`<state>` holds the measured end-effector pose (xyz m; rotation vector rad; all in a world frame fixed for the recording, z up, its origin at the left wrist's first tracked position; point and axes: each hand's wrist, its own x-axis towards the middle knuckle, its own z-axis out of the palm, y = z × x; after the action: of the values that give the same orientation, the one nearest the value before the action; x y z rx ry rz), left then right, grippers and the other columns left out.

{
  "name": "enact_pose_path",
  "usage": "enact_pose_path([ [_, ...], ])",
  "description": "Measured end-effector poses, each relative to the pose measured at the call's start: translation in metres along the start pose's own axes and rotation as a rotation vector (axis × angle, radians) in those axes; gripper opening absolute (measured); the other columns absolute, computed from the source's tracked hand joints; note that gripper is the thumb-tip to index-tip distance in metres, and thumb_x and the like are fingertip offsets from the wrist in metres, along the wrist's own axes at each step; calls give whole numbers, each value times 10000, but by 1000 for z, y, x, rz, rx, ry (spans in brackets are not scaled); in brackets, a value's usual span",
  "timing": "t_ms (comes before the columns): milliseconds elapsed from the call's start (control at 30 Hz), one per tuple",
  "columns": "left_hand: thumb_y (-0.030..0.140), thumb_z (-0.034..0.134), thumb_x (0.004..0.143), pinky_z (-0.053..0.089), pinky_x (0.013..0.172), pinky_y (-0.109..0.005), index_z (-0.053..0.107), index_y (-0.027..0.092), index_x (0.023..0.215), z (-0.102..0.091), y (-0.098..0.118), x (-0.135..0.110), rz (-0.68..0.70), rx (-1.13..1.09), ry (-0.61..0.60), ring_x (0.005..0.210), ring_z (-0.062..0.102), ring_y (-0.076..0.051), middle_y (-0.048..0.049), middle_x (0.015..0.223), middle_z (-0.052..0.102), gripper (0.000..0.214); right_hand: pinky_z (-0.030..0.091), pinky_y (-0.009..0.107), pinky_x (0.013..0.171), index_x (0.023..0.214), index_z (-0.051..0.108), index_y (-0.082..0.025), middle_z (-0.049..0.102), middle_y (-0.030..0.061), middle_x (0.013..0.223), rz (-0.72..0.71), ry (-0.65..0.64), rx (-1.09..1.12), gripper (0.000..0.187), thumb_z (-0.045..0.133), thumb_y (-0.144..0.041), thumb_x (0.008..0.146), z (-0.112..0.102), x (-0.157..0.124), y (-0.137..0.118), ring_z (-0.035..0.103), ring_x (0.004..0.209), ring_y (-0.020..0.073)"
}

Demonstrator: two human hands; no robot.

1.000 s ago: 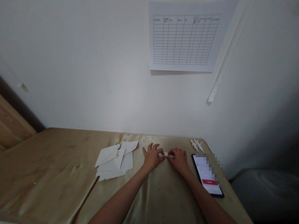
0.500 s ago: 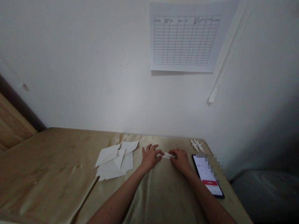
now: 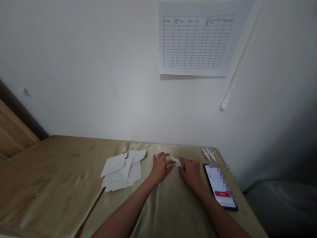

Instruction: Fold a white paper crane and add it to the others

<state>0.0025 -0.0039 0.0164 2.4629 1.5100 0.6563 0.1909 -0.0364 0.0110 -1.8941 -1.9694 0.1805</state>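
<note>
A small folded piece of white paper (image 3: 176,161) lies slanted between my two hands on the table. My left hand (image 3: 160,168) has its thumb and index finger at the paper's left edge, the other fingers spread above the cloth. On the opposite side my right hand (image 3: 191,171) grips the paper's right end with thumb and index finger. The fingertips partly cover the paper, so its exact folds cannot be made out.
Several loose white sheets (image 3: 121,172) lie in an overlapping pile to the left. Folded white paper figures (image 3: 209,154) rest at the back right corner, behind a lit phone (image 3: 219,186). Shiny tan cloth (image 3: 61,175) covers the table; a printed chart (image 3: 195,43) hangs on the wall.
The paper has turned from lying nearly level to slanting down to the right. My right hand's fingers have shifted slightly along it, and my left hand's fingers have moved a little.
</note>
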Motion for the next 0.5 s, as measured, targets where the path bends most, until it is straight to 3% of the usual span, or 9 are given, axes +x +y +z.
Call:
enact_pose_path([
  [133,370,669,900,173,1136,-690,709,466,1157,2,0,-1,-5,21,-24,1383,365,-332,-20,1445,517,277,136,622,1123,1120,709,-263,705,79,1150,3,-36,50,281,513,-369,948,-3,2,1,516,1188,308],
  [233,417,644,913,166,1138,-693,706,466,1166,2,1,-1,-6,37,-35,1391,365,-331,-25,1453,516,265,151,615,1119,998,746,-253,712,78,1098,17,-30,71,305,475,-391,970,-5,4,4,523,1169,296],
  [500,647,643,830,102,1147,-720,674,433,1240,2,4,-4,-7,65,-65,1425,330,-364,-61,1503,483,463,140,605,1140,931,737,-254,693,48,1039,-12,44,81,145,607,-300,886,-2,4,4,542,1144,272],
])
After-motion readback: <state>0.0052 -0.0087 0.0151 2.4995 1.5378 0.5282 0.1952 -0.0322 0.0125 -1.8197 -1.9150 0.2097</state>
